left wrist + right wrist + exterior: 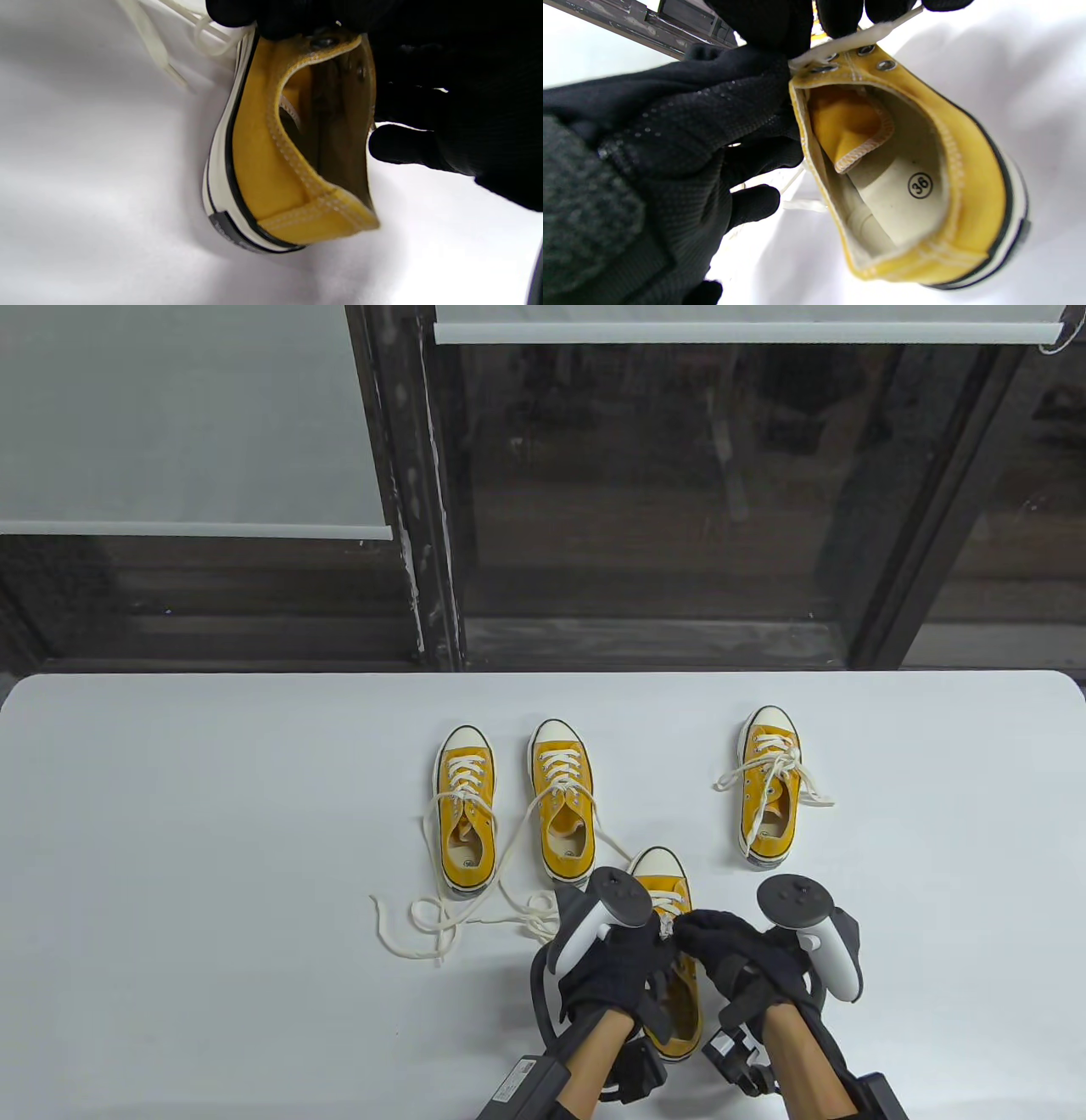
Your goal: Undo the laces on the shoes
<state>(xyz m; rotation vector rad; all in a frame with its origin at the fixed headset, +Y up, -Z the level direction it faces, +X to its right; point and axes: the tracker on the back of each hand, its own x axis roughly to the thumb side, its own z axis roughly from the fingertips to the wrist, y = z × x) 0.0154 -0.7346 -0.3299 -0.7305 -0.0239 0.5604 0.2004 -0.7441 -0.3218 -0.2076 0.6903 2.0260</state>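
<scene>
Four yellow low-top canvas shoes with white rubber toe caps and cream laces stand on the white bench [170, 814], toes pointing away from the person. The near shoe [670, 891] lies at the bench's front edge, between and beneath both hands, and is largely hidden by them in the table view. The right wrist view shows its open collar, metal eyelets, folded yellow tongue and a pale insole marked 36; the left wrist view shows its heel with a black-and-white sole stripe.

The left hand [607, 976], in a black glove, has its fingers curled at the top of the shoe's lacing, with the thumb alongside the collar. The right hand [730, 950] has its fingertips [848, 17] pinched on a flat cream lace [840, 44] just above the top eyelets. The two hands touch over the shoe's throat.

Behind and to the left, the left shoe [465, 806] and the middle shoe [562, 802] stand side by side, their loosened laces [424, 920] trailing forward in loops across the bench, ending just beside the left hand. The far-right shoe [770, 785] stands well apart, its lace ends spread to either side. Beyond the bench's far edge are dark window frames [416, 517] and a pale roller blind [187, 415].
</scene>
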